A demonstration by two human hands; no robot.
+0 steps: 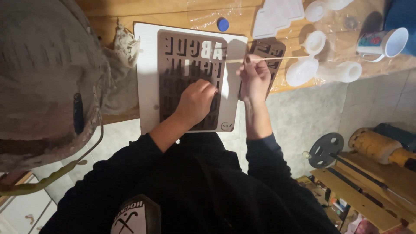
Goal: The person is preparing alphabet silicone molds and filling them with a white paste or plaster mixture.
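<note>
1. A white board (145, 73) lies on the wooden table (164, 11)
2. On the board sits the brown letter mould (173, 65), my landmark
3. The left hand (196, 100) rests curled on the mould's lower middle
4. The right hand (253, 76), just right of the mould, pinches a thin wooden stick (277, 57)
5. A blue cap (222, 24) lies above the mould

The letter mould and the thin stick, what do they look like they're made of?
The letter mould looks like brown silicone: matte, with soft-edged recessed letter shapes. The stick in the right hand looks like pale bare wood, thin and straight.
</note>
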